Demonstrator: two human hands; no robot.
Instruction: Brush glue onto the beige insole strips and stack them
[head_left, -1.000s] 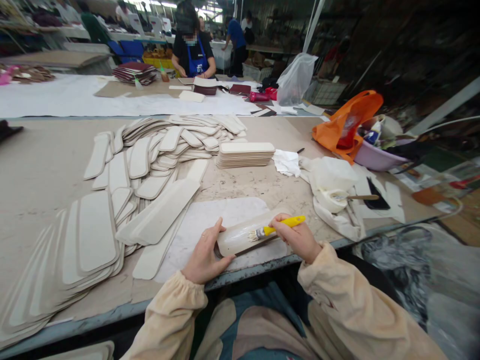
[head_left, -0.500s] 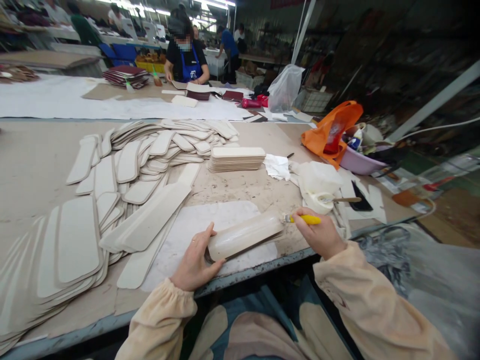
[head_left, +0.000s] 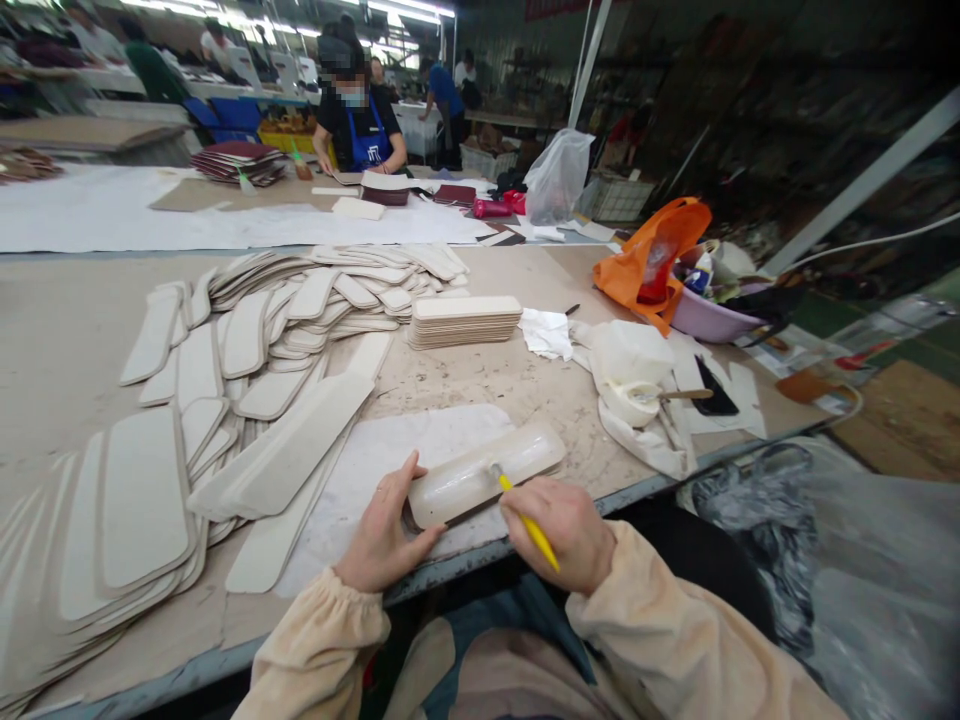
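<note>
A small stack of pale, round-cornered panels (head_left: 457, 488) lies near the table's front edge, its top face shiny and wet-looking. My left hand (head_left: 386, 525) grips the stack's left end, thumb at the near side and fingers at the far side. In my right hand (head_left: 562, 530) is a yellow-handled brush (head_left: 534, 530), its tip on the middle of the wet top panel. Beneath the stack is a white paper sheet (head_left: 341, 500). To the right stands a white tub (head_left: 637, 390) with a stick (head_left: 686, 394) across it.
Many loose pale panels (head_left: 150, 500) cover the table's left side. A neat panel stack (head_left: 465, 322) and a crumpled white cloth (head_left: 546, 333) sit farther back. At right are a phone (head_left: 715, 387), an orange bag (head_left: 652, 260) and a purple basin (head_left: 709, 318). A co-worker (head_left: 360, 125) works across the table.
My right hand has moved left and nearer to me, bringing the brush from the panel's right end to its middle. My left hand still holds the left end.
</note>
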